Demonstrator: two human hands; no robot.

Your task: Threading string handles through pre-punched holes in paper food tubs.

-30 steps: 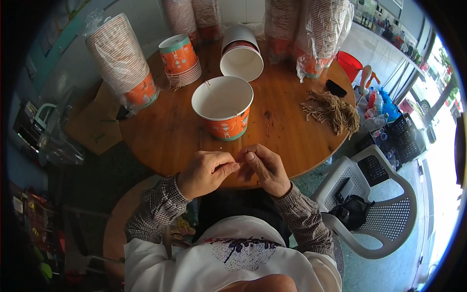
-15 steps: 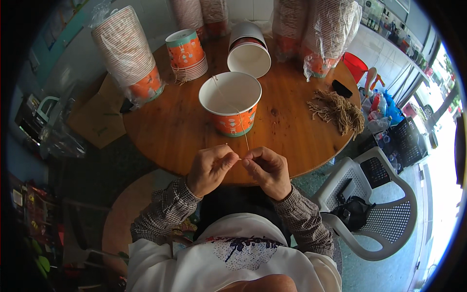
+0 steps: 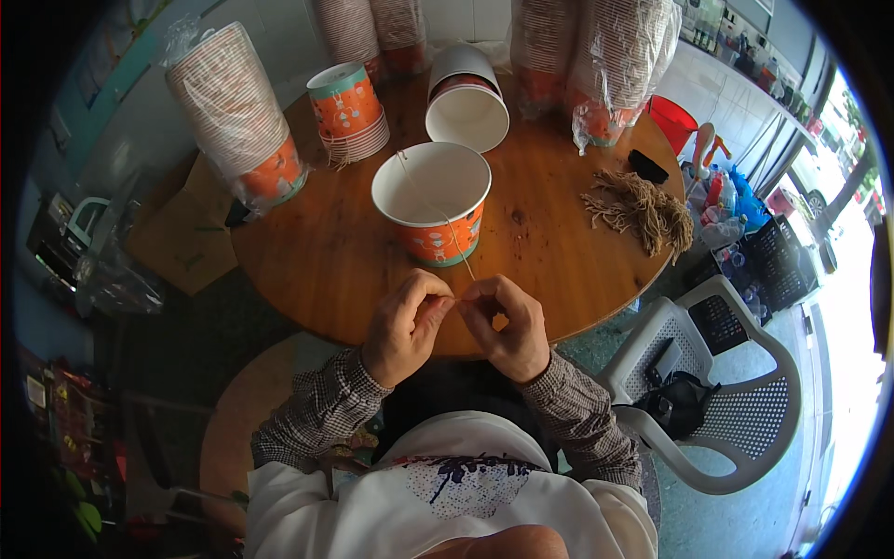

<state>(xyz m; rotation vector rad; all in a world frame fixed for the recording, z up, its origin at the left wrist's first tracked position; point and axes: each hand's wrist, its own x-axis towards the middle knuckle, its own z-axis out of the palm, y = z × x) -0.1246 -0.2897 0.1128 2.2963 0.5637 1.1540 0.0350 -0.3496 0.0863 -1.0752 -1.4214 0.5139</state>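
Left grip (image 3: 399,328), right grip (image 3: 520,334), string (image 3: 463,252) end hidden

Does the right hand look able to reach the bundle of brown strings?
Probably yes: nothing seems to stand between the right hand and the bundle, though that hand appears busy with the cord.

Single head-worn view, taken by the left of two side-by-side fisheye cameras. The lens faces down and forward over the wearer's white shirt (image 3: 372,512), which fills the lower edge at close range. Left hand (image 3: 402,326) and right hand (image 3: 510,328) lie near mid-field; beyond them, the round table (image 3: 559,210) recedes toward the tiled wall (image 3: 477,20) above.
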